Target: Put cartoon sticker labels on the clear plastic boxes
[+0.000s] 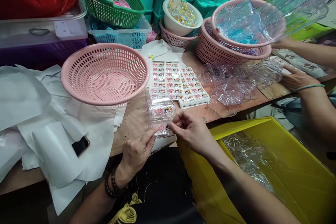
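A row of clear plastic cases, apparently joined, lies near the table's front edge. One has a printed cat sticker on it, and a second cat sticker is on the nearest one. My left hand is closed at that near case, index fingertip on the sticker's left side and thumb at the edge. With thumb and index finger pinched, my right hand is at the same sticker's right edge. Just behind lie sheets of cat stickers, partly stacked.
A pink basket stands left, beside loose white backing paper and a phone. Clear cases lie right, where another person's hand works. A yellow bin stands below. More baskets line the back.
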A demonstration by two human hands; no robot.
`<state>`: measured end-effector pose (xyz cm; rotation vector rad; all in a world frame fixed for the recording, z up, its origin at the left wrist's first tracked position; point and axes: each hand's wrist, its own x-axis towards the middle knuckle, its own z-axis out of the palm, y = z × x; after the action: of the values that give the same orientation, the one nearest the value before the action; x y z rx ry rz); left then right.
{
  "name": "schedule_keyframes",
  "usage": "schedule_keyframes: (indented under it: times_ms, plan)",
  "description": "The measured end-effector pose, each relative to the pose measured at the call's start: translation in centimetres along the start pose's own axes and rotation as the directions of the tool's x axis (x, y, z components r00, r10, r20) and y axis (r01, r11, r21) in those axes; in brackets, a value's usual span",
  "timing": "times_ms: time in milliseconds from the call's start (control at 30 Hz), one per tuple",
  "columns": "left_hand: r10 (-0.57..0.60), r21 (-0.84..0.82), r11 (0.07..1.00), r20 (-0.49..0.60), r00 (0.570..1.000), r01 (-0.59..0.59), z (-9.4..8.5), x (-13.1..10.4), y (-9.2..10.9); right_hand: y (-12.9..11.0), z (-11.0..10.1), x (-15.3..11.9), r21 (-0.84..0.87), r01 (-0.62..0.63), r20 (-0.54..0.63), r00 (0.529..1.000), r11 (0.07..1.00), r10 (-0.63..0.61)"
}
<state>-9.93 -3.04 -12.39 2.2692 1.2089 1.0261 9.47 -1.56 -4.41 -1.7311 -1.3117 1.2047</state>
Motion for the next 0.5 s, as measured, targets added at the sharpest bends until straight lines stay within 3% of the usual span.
schedule_keyframes:
  times_ms: [100, 233, 300, 400, 500]
  plan:
    - [-0.017, 0.024, 1.000, 0.011, 1.000, 0.017, -0.1, 0.0, 0.0, 0.0, -0.1, -0.4, -0.352, 0.083, -0.074, 0.990, 0.932, -0.116]
    - [-0.017, 0.029, 0.999, 0.032, 0.999, 0.016, 0.0, 0.0, 0.0, 0.0, 0.1, -2.3, -0.773, 0.018, -0.242, 0.915, 0.634, -0.322]
    - [-0.020, 0.017, 1.000, 0.031, 0.999, 0.019, 0.1, 0.0, 0.1, 0.3, 0.2, -3.4, -0.843, 0.110, -0.145, 0.896, 0.527, -0.419]
    - [-0.045, -0.023, 0.999, 0.029, 0.999, 0.046, -0.3, 0.2, 0.1, 0.8, -0.2, -4.5, -0.853, 0.268, 0.044, 0.892, 0.448, -0.450]
    - [-0.093, -0.159, 0.981, 0.132, 0.987, 0.114, -1.6, 0.7, 0.0, 1.2, -1.7, -3.8, -0.840, 0.156, -0.118, 0.882, 0.519, -0.456]
